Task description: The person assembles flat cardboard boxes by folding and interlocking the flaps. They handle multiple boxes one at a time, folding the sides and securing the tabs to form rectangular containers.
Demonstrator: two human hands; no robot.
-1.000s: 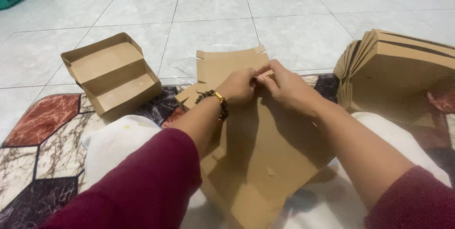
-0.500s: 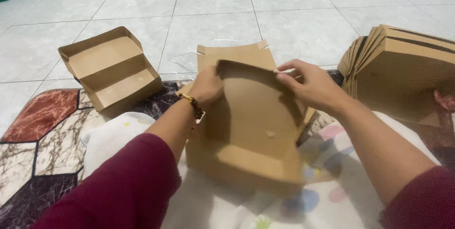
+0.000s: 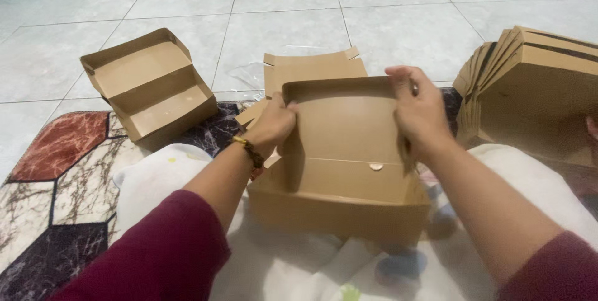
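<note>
Finished box (image 3: pixel 149 89) at 10 o'clock: brown cardboard, matte, lid open, resting on the tiled floor (image 3: pixel 280 2) and the edge of a patterned rug (image 3: pixel 56 170). Left hand (image 3: pixel 272 128) is closed on the left wall of the half-formed box (image 3: pixel 342 158) at centre, on the lap. Right hand (image 3: pixel 418 111) pinches its right rear corner. Step judged: squaring the walls; next, locking the corner tabs calls for firm, even pressure. Stack of flat blanks (image 3: pixel 529 83) at 2 o'clock.

held brown box (image 3: pixel 342 151) centre; finished box (image 3: pixel 146 86) left; flat stack (image 3: pixel 529 83) right
</note>
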